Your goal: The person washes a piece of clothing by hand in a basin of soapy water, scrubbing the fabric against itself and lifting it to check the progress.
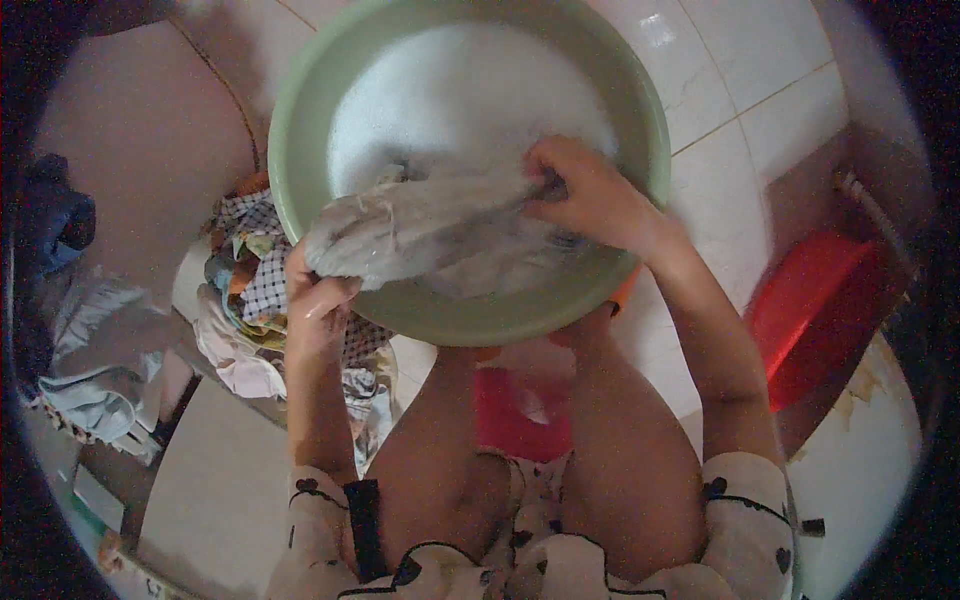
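A wet whitish-grey piece of cloth (400, 225), perhaps a garment, is stretched across the near half of a pale green basin (292, 150). White suds (470, 85) cover the water on the basin's far side. My left hand (318, 292) grips the cloth's left end at the basin's near left rim. Over the right part of the basin, my right hand (592, 200) is closed on the other end, its fingers and thumb pinching the fabric. Part of the cloth's lower edge sags toward the water, and I cannot tell how much is submerged.
Left of the basin is a heap of mixed clothes (265, 285), some checked. Further left lie white clothes (100, 350) and a dark blue cloth (62, 215). A red basin (815, 310) stands at the right. Something pink-red (520, 415) is between my legs on the tiled floor (740, 90).
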